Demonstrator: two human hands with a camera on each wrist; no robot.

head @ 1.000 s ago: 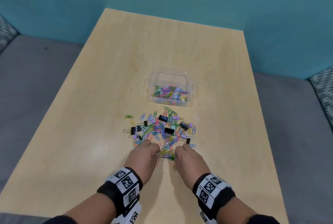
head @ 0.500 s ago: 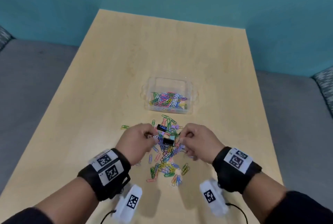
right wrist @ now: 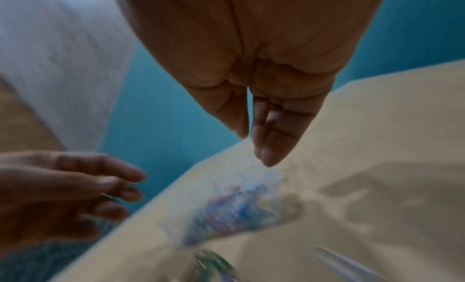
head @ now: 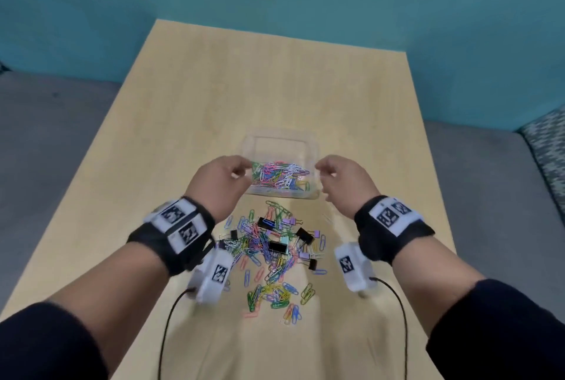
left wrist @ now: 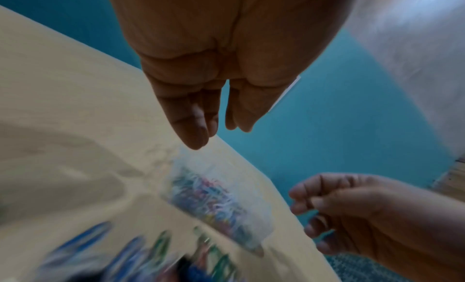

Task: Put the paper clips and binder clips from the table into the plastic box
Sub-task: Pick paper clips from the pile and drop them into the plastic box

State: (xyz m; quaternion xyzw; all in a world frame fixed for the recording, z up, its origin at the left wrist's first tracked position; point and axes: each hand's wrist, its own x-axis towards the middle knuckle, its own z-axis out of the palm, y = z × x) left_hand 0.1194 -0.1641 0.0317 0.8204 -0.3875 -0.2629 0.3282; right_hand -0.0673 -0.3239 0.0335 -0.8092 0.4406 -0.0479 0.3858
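The clear plastic box [head: 281, 138] stands mid-table, partly filled with coloured paper clips [head: 279, 174]; it shows blurred in the wrist views [left wrist: 219, 202] [right wrist: 234, 206]. My left hand [head: 238, 173] [left wrist: 219, 135] hovers at the box's left edge. My right hand [head: 325, 173] [right wrist: 251, 147] hovers at its right edge. Both hands have thumb and fingers pinched together on what look like a few small clips, mostly hidden. The loose pile [head: 269, 248] of paper clips lies nearer me. Black binder clips [head: 278, 246] and lilac ones are mixed into it.
The pale wooden table [head: 275, 89] runs away to a teal wall. Grey upholstery flanks it on both sides, and a patterned cushion [head: 547, 141] sits at the right. Black cables hang from the wrist cameras over the table's near part.
Both hands lifted off the pile and moved forward, spreading apart to the two sides of the box. The pile now lies uncovered behind them.
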